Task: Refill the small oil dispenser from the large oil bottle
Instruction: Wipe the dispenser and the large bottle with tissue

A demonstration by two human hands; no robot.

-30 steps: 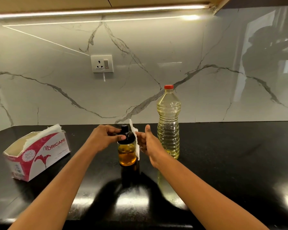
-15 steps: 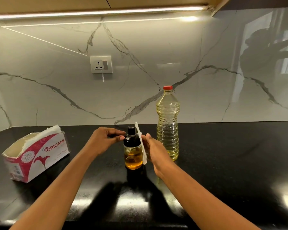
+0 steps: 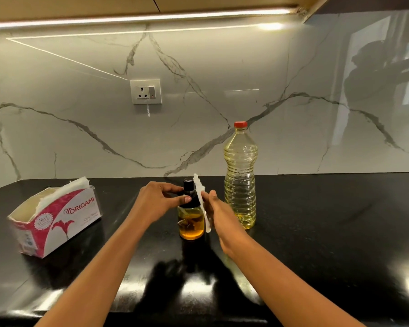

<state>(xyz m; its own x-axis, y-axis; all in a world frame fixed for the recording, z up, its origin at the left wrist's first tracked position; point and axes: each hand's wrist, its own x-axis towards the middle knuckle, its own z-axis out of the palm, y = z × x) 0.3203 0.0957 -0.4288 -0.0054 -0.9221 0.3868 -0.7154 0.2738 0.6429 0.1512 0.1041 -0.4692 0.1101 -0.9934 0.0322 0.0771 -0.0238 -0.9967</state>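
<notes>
Head view, small oil dispenser (image 3: 191, 218) between hands, left hand (image 3: 156, 201) gripping cap

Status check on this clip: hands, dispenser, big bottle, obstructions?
Left hand gripping dispenser cap. Right hand holding tissue against it. Large bottle capped, untouched. Nothing blocking.

One head-worn camera looks forward and slightly down, close over the black countertop (image 3: 316, 232), squarely facing the marble backsplash (image 3: 198, 138); both forearms reach in from below.
</notes>
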